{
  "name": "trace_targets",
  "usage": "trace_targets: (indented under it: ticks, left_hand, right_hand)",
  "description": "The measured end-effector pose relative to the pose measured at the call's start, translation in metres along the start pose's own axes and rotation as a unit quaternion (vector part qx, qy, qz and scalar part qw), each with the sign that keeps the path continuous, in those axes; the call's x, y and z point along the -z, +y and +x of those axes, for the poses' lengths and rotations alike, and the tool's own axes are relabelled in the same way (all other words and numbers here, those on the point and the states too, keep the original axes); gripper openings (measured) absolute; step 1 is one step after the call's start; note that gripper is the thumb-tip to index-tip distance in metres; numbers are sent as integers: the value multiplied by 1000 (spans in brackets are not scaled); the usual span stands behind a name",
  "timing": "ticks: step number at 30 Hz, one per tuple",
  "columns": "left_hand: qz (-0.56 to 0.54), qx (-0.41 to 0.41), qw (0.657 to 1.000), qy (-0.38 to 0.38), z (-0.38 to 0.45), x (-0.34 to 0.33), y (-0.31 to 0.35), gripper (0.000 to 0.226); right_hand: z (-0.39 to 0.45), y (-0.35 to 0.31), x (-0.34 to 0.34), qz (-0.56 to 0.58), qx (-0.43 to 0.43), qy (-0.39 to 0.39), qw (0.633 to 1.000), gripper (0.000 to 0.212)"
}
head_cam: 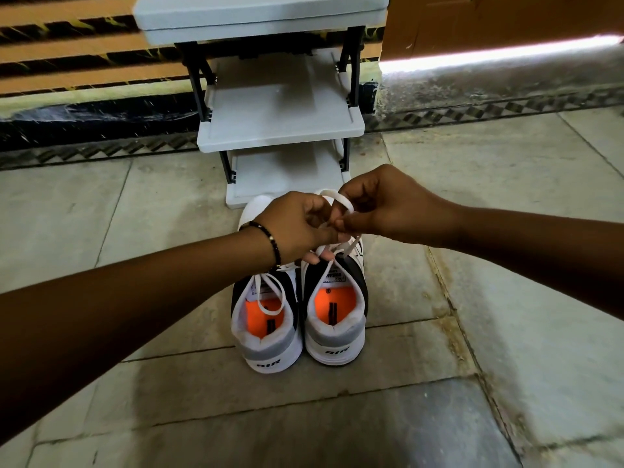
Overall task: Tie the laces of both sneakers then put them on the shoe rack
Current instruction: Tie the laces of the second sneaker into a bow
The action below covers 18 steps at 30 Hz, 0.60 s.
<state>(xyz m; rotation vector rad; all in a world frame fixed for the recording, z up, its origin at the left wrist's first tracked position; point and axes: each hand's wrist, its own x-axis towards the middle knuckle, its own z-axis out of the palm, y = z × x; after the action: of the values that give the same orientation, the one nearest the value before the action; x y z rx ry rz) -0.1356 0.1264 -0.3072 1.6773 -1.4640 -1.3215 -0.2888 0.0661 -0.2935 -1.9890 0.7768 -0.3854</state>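
Pale stone slabs [506, 204] covered the floor, stained and mottled, with dark seams running between them and a band of zigzag patterned tile along the far edge. Beyond that stood a wall with orange and black horizontal stripes on the left and a brown door [506, 18] on the right, bright light showing under its bottom edge.

Against the wall stood the shoe rack [282, 113], grey shelves on a black frame, three tiers visible and all of them bare. Just in front of its lowest shelf the two sneakers sat side by side on the floor, heels toward the camera, both white with black and grey panels and orange insoles. On the left sneaker [266, 329] a lace loop lay loose over the opening. The right sneaker [336, 319] had its white lace [341, 202] pulled up between both hands (the knot itself was hidden by the fingers).

The left hand [297, 228], a beaded bracelet [270, 238] on its wrist, was closed, pinching the lace. The right hand [388, 207] was likewise closed, gripping a loop of it.
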Motion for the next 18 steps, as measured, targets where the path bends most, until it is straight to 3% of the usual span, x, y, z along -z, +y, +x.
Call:
trace_targets:
  ticks: [5,14,18]
  left_hand:
    - [-11,13,999,27,5,4,-5,25]
    - [-4,-31,999,18,5,9,-5,15]
    - [73,-27,997,-1,8,10,5,21]
  right_hand:
    - [-3,3,2,28,13,4,1000,5]
    - [-2,5,4,80,3,23,997,8]
    - [-2,2,4,87,3,26,996,11]
